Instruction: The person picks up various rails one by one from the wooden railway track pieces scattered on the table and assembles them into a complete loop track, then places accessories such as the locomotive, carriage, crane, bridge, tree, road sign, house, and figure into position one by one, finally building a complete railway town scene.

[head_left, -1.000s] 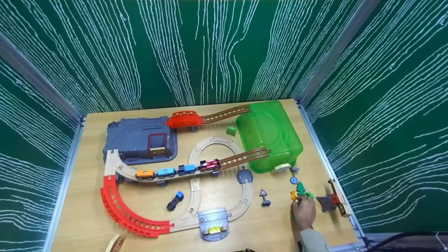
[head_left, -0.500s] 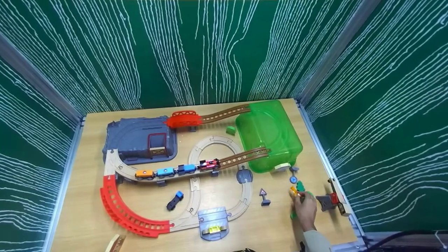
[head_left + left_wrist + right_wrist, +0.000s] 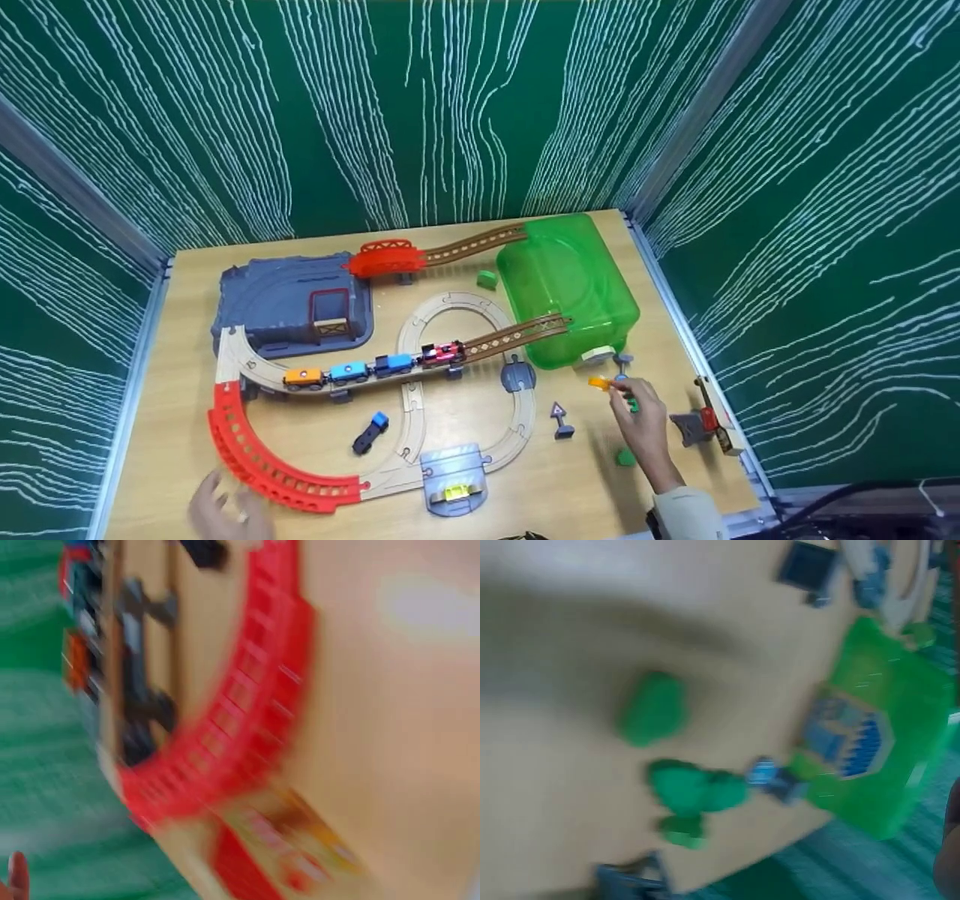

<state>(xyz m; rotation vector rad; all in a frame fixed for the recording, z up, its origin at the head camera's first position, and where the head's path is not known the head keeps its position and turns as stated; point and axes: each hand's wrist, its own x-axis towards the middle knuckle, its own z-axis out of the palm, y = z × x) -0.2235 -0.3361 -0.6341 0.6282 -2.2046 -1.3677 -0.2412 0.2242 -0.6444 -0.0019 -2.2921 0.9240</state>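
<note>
A small orange-yellow toy piece (image 3: 599, 382) is pinched between the fingertips of my right hand (image 3: 643, 424), raised over the right side of the table; its exact kind is too small to tell. Below that hand, a green toy tree (image 3: 694, 786) and a rounded green piece (image 3: 654, 709) rest on the table, blurred in the right wrist view. My left hand (image 3: 225, 514) hovers at the lower left with loosely bent fingers, holding nothing visible. Beside it curves a red track (image 3: 277, 480). Only a fingertip (image 3: 19, 874) of this hand shows in the left wrist view.
A toy train (image 3: 349, 371) stands on the raised wooden track. Behind are a grey rock base (image 3: 262, 292) and a green tub (image 3: 574, 277). Near my right hand stand a triangular sign (image 3: 559, 421) and a crane toy (image 3: 709, 420). A grey crossing (image 3: 454, 472) lies front centre.
My right hand has lifted the orange-yellow piece from beside the tree and carried it left and away from me. My left hand has come into view at the lower left.
</note>
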